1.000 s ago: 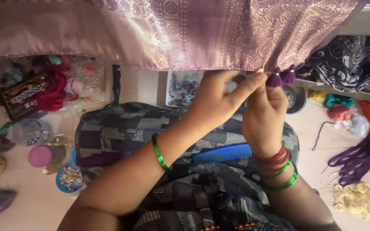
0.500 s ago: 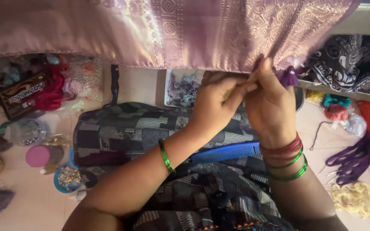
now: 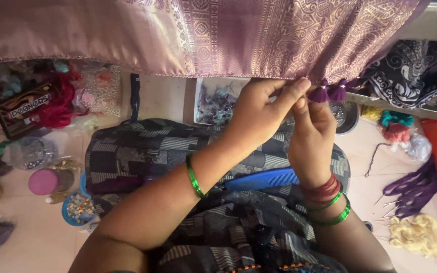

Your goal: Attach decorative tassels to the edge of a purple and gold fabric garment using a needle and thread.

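Both the left hand and right hand are closed in a pinch on the hanging mauve silk cloth's lower hem beside its purple tassels, where the light, limp, slippery fabric is probably best gripped.

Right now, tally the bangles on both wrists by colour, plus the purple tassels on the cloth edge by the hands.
Green bangles: 3, one on the left wrist, two on the right
Red bangle stack: 1, single bangles unclear
Purple tassels: 2
Total: 6

Left hand shifted right along the fabric edge; purple tassels uncovered again.
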